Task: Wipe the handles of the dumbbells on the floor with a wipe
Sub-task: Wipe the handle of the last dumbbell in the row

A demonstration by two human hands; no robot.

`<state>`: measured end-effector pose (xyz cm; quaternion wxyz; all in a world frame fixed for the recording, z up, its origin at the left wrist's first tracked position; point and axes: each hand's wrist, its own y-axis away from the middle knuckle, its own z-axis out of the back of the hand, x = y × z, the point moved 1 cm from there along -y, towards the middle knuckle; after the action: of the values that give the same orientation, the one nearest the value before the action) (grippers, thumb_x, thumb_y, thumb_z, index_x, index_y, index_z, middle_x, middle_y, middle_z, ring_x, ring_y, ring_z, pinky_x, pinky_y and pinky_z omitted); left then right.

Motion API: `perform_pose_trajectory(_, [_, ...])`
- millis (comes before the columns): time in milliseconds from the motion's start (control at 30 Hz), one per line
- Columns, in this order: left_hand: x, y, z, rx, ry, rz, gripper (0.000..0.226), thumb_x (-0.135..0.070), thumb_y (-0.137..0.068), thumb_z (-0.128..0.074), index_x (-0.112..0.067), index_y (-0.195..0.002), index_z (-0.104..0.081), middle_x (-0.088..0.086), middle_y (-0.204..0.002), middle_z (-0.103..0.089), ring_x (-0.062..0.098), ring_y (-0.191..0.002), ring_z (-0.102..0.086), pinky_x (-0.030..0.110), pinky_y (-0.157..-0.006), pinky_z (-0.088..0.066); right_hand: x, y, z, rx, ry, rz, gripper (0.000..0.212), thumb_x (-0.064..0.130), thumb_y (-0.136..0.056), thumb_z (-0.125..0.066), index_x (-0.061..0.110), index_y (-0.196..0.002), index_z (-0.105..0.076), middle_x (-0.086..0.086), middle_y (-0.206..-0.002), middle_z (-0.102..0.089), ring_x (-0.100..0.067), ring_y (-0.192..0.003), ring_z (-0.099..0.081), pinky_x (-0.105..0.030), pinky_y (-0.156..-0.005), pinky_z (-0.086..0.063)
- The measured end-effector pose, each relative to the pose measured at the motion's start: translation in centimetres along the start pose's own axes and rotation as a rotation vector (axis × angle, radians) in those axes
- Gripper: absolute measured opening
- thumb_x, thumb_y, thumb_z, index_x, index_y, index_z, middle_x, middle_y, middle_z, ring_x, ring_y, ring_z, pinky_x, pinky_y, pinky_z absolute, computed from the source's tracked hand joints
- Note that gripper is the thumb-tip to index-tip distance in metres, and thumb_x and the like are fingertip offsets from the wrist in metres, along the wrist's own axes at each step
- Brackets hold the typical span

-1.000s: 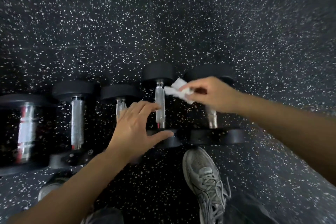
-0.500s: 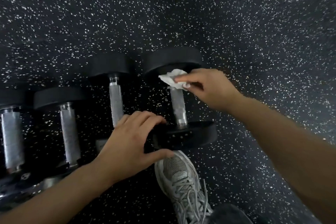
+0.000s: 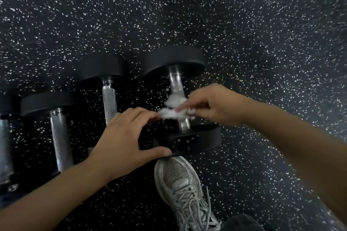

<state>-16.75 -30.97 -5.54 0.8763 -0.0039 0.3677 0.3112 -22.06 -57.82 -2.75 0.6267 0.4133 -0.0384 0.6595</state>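
Note:
Several black dumbbells with metal handles lie in a row on the speckled black floor. The rightmost dumbbell [image 3: 174, 62] has its silver handle [image 3: 175, 84] partly covered by a white wipe [image 3: 171, 108], blurred by motion. My right hand [image 3: 212, 105] pinches the wipe against the lower part of that handle. My left hand [image 3: 124, 137] rests with spread fingers on the near black end [image 3: 195, 140] of the same dumbbell, thumb along its front edge. To the left lie a second dumbbell [image 3: 109, 99] and a third [image 3: 60, 133].
My grey laced sneaker [image 3: 180, 189] stands just in front of the rightmost dumbbell's near end. Another dumbbell handle [image 3: 4, 148] shows at the far left edge. Speckled rubber floor [image 3: 262, 43] stretches beyond and to the right of the row.
My right hand has slid the wipe from the far end of the rightmost handle down toward its near end. My left hand stays on the near weight. The view has shifted closer.

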Motion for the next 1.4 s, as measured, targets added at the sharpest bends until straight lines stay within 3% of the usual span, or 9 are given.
perform_pose_trajectory(167, [-2.1, -1.2, -0.7, 0.002, -0.024, 0.003, 0.089, -0.098, -0.072, -0.045, -0.034, -0.135, -0.052, -0.022, -0.129, -0.053, 0.001, -0.119, -0.048, 0.030, -0.104, -0.036, -1.7, -0.9, 1.2, -0.409, 0.235, -0.101, 0.032, 0.028, -0.100, -0.057, 0.040, -0.129, -0.066, 0.013, -0.097, -0.066, -0.003, -0.070, -0.052, -0.026, -0.065, -0.043])
perform_pose_trajectory(467, [-1.8, -1.2, -1.1, 0.009, 0.004, 0.011, 0.081, -0.092, -0.081, -0.037, -0.034, -0.135, -0.052, -0.021, -0.128, -0.053, 0.002, -0.117, -0.048, 0.033, -0.105, -0.040, -1.8, 3.1, 0.7, 0.078, 0.105, -0.069, 0.034, 0.034, -0.091, -0.061, 0.048, -0.121, -0.067, 0.026, -0.096, -0.063, 0.004, -0.087, -0.061, -0.028, -0.081, -0.054])
perform_pose_trajectory(567, [-2.0, -1.7, -1.5, 0.040, -0.045, 0.004, 0.085, -0.093, -0.081, -0.032, -0.032, -0.137, -0.052, -0.018, -0.130, -0.054, 0.005, -0.118, -0.049, 0.036, -0.106, -0.041, -2.0, 1.9, 1.8, -0.165, 0.086, -0.061, 0.035, 0.033, -0.092, -0.055, 0.044, -0.124, -0.066, 0.019, -0.087, -0.064, 0.009, -0.069, -0.055, -0.013, -0.063, -0.043])
perform_pose_trajectory(667, [-2.5, -2.3, -1.5, 0.035, -0.078, 0.030, 0.093, -0.098, -0.076, -0.029, -0.031, -0.137, -0.052, -0.016, -0.131, -0.055, 0.009, -0.120, -0.051, 0.037, -0.106, -0.041, -2.4, 0.4, 1.9, -0.424, 0.259, -0.050, 0.034, 0.030, -0.098, -0.056, 0.041, -0.129, -0.065, 0.008, -0.089, -0.067, -0.003, -0.065, -0.052, -0.028, -0.062, -0.048])
perform_pose_trajectory(767, [-3.2, -2.7, -1.7, 0.053, -0.102, 0.033, 0.095, -0.098, -0.075, -0.029, -0.033, -0.140, -0.048, -0.016, -0.135, -0.053, 0.009, -0.124, -0.049, 0.038, -0.110, -0.039, -2.2, 0.5, 1.3, -0.325, 0.362, -0.041, 0.036, 0.029, -0.096, -0.056, 0.039, -0.129, -0.066, 0.007, -0.090, -0.066, -0.014, -0.072, -0.058, -0.035, -0.066, -0.055])
perform_pose_trajectory(967, [-2.5, -2.4, -2.2, 0.095, -0.043, -0.005, 0.087, -0.094, -0.079, -0.034, -0.034, -0.140, -0.048, -0.019, -0.133, -0.051, 0.005, -0.122, -0.047, 0.037, -0.110, -0.041, -1.6, 2.5, 1.5, 0.187, 0.214, -0.081, 0.032, 0.030, -0.095, -0.066, 0.050, -0.120, -0.068, 0.033, -0.087, -0.054, 0.004, -0.081, -0.054, -0.029, -0.082, -0.051])
perform_pose_trajectory(1100, [-3.0, -2.4, -2.8, 0.067, -0.076, 0.014, 0.090, -0.096, -0.079, -0.027, -0.032, -0.137, -0.052, -0.016, -0.129, -0.056, 0.007, -0.118, -0.051, 0.037, -0.106, -0.043, -1.2, 1.0, 2.5, -0.086, 0.177, -0.081, 0.029, 0.030, -0.097, -0.063, 0.043, -0.122, -0.068, 0.025, -0.082, -0.056, 0.004, -0.065, -0.049, -0.020, -0.063, -0.038])
perform_pose_trajectory(1200, [-4.1, -2.9, -2.9, 0.053, -0.104, 0.011, 0.090, -0.096, -0.079, -0.029, -0.031, -0.137, -0.051, -0.016, -0.129, -0.056, 0.008, -0.120, -0.052, 0.037, -0.107, -0.042, -1.8, -0.2, 2.5, -0.355, 0.362, -0.118, 0.030, 0.034, -0.099, -0.059, 0.045, -0.125, -0.067, 0.016, -0.095, -0.066, -0.011, -0.080, -0.060, -0.026, -0.066, -0.040])
perform_pose_trajectory(1400, [-4.3, -3.1, -3.2, 0.090, -0.095, 0.018, 0.089, -0.095, -0.078, -0.024, -0.035, -0.140, -0.046, -0.020, -0.132, -0.051, 0.004, -0.123, -0.047, 0.034, -0.112, -0.035, -1.9, 1.9, 1.6, -0.071, 0.395, -0.062, 0.029, 0.034, -0.096, -0.064, 0.041, -0.123, -0.068, 0.020, -0.103, -0.064, -0.005, -0.086, -0.058, -0.033, -0.080, -0.055])
